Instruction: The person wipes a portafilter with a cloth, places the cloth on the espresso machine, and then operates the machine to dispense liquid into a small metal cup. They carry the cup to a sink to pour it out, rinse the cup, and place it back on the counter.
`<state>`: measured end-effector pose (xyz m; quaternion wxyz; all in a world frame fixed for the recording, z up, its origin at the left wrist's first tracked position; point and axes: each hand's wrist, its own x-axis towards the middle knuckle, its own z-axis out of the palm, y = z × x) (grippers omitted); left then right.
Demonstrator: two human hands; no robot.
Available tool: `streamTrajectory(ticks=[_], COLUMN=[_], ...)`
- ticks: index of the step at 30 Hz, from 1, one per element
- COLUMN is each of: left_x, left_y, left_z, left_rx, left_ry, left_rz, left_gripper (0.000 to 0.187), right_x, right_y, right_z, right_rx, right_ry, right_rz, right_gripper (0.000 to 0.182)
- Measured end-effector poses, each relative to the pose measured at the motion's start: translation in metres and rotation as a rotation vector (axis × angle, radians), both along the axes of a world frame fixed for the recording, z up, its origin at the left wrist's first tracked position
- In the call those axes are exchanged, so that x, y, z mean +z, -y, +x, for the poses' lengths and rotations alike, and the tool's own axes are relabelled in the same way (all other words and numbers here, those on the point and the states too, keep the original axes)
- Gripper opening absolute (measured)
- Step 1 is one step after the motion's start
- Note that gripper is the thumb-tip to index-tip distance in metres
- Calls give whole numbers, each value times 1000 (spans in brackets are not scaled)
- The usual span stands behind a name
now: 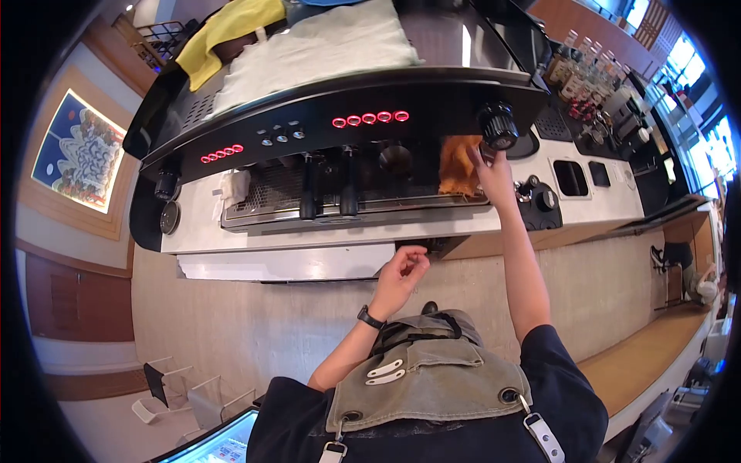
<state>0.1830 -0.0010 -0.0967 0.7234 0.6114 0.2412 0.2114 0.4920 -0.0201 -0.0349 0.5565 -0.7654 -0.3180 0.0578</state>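
My right hand point(492, 168) reaches forward just below the black ribbed knob point(499, 126) at the right end of the espresso machine point(432, 100). Its thumb and fingers close at the right edge of an orange cloth point(458, 166), which hangs over the drip tray; the knob partly hides the fingertips. My left hand point(403, 272) hovers in front of the counter edge, fingers loosely curled and apart, holding nothing. Two black-handled portafilters point(349, 189) are locked into the machine left of the cloth. Red-lit buttons point(370, 119) line its front panel.
White and yellow cloths point(316, 50) lie on top of the machine. Right of it, the counter holds a black tamping stand point(540, 204), a square opening point(571, 177) and several bottles point(583, 69). A person point(683, 266) sits far right. Wooden flooring point(293, 316) spreads around me.
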Motion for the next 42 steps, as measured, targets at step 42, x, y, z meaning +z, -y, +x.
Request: streamTrajectory(ticks=[42], left_x=[78], left_y=[-83], left_z=[-191], left_rx=[472], left_ry=[-423], left_rz=[442], left_gripper=[33], right_x=[-58], right_y=[60], right_z=[-195], right_rx=[715], right_ry=[-706], right_rz=[-263], right_gripper=[18])
